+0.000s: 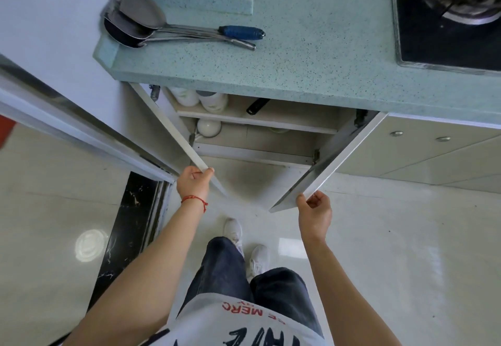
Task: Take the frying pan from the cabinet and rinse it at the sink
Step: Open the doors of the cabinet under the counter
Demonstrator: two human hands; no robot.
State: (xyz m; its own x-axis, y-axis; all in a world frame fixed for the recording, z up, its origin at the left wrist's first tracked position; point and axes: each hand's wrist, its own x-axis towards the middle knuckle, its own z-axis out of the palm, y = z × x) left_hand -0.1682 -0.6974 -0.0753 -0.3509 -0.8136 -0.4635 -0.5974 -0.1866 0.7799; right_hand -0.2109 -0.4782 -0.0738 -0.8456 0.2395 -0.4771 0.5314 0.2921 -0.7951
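The cabinet under the counter stands with both doors swung out. My left hand (193, 181) grips the edge of the left cabinet door (168, 126). My right hand (315, 211) grips the edge of the right cabinet door (339, 155). On the upper shelf (271, 121) a black handle (257, 106) pokes out; this looks like the frying pan's handle, and the pan itself is hidden under the counter. No sink is in view.
White bowls (200, 97) sit on the upper shelf at left, a white round bowl (208, 127) below. Metal ladles and a blue-handled spatula (168, 26) lie on the speckled green counter (311, 55). A gas stove (450, 14) is at top right. A doorway frame (81, 126) is at left.
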